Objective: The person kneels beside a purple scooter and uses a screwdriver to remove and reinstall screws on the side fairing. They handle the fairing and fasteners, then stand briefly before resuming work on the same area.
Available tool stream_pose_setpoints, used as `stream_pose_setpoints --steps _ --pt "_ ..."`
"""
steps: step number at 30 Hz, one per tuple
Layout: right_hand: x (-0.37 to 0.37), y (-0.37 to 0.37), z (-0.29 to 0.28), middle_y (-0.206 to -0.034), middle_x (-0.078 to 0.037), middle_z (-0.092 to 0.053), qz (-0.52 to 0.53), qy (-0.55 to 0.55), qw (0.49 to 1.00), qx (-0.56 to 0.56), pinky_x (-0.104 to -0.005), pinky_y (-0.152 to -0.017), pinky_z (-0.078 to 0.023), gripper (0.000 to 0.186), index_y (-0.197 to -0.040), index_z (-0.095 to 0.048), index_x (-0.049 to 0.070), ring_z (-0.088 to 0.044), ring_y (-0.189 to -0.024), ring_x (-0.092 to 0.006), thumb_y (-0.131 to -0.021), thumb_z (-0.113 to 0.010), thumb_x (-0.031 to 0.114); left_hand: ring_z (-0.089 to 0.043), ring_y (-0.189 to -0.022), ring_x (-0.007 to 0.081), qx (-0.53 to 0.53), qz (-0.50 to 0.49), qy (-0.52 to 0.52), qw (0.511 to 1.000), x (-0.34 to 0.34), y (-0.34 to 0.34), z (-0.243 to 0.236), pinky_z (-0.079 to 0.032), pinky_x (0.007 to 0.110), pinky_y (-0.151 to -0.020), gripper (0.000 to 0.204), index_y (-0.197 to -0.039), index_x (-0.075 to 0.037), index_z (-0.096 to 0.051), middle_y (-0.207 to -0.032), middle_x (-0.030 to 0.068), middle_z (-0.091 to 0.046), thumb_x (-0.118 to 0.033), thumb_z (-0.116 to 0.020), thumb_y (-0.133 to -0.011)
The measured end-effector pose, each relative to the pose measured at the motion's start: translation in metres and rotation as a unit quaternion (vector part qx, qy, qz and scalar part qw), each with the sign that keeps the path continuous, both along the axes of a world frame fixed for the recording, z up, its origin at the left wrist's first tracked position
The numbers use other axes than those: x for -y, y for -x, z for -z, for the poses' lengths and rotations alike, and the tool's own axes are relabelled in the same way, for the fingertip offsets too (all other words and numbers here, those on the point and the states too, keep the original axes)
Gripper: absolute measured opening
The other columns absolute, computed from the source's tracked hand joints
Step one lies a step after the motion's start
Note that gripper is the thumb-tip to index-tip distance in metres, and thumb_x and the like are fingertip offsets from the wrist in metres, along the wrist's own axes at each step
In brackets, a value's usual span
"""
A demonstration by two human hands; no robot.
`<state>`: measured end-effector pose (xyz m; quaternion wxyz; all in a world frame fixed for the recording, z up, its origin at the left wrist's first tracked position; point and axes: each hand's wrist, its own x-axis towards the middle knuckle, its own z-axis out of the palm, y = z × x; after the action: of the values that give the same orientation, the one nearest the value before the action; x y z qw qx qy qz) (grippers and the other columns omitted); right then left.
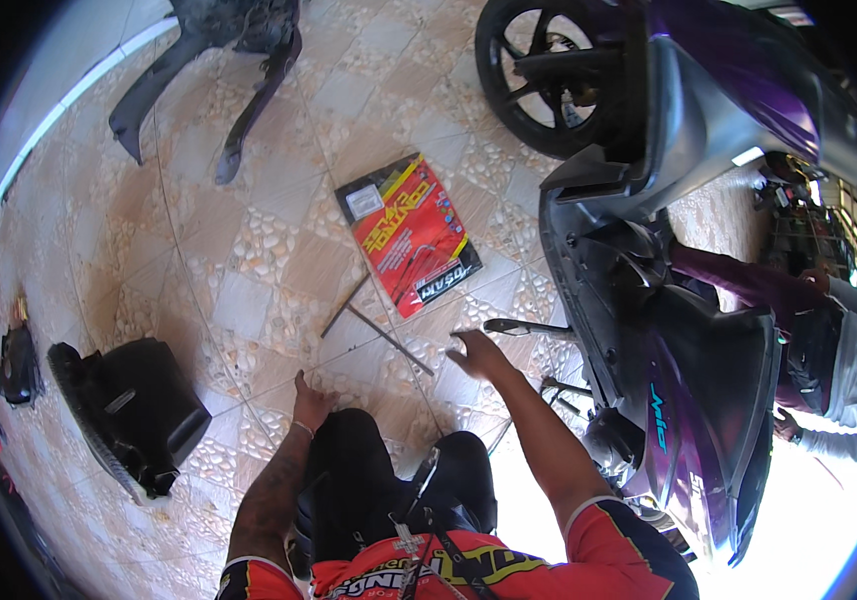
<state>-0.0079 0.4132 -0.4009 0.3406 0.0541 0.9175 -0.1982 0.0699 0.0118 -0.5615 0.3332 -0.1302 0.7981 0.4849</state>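
My left hand (pixel 315 403) rests beside my left knee with a finger stretched out, and nothing shows in it. Out over the floor in front of my right knee, my right hand (pixel 480 356) is open, thumb and fingers apart. Between the two hands and a little ahead lies a T-handle wrench (pixel 386 337) on the tiles; my right hand is close to the end of its shaft but apart from it. Beyond the wrench is a flat red, black and yellow package (pixel 415 236). The scooter's footpeg or lever (pixel 524 327) juts out just right of my right hand.
A purple and black scooter (pixel 694 400) stands along my right, its wheel (pixel 549 75) at the far end. Behind it is another person (pixel 854 345). A black plastic scooter part (pixel 139 405) lies at left, and a dark forked panel (pixel 234 40) at the far left.
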Motion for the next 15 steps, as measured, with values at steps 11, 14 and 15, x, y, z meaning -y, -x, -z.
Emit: stream_pose_setpoints --steps 11,14,15 --pt "0.083 0.038 0.117 -0.153 -0.045 0.002 0.079 -0.094 0.982 0.147 -0.0467 -0.120 -0.018 0.130 -0.156 0.011 0.006 -0.008 -0.146 -0.0545 -0.075 -0.060 0.079 -0.058 -0.067 0.0176 0.071 -0.090 0.003 0.993 -0.010 0.021 -0.042 -0.053 0.031 -0.067 0.107 -0.151 0.003 -0.008 -0.079 0.0064 -0.057 -0.018 -0.083 -0.077" --pt "0.093 0.026 0.121 -0.151 -0.047 0.004 0.097 -0.113 0.984 0.102 -0.0550 -0.119 -0.012 0.132 -0.153 0.020 0.006 -0.005 -0.144 -0.0588 -0.076 -0.061 0.076 -0.056 -0.069 0.0138 0.082 -0.111 -0.022 0.990 -0.013 0.021 -0.041 -0.051 0.028 -0.064 0.105 -0.152 0.001 -0.009 -0.078 0.0035 -0.054 -0.013 -0.082 -0.077" --pt "0.093 0.024 0.122 -0.150 -0.048 0.004 0.086 -0.113 0.986 0.085 -0.0560 -0.119 -0.011 0.130 -0.153 0.020 0.005 -0.001 -0.143 -0.0601 -0.077 -0.061 0.074 -0.055 -0.070 0.0124 0.102 -0.133 -0.054 0.984 -0.013 0.022 -0.041 -0.051 0.028 -0.064 0.104 -0.152 0.001 -0.010 -0.077 0.0025 -0.053 -0.011 -0.081 -0.078"
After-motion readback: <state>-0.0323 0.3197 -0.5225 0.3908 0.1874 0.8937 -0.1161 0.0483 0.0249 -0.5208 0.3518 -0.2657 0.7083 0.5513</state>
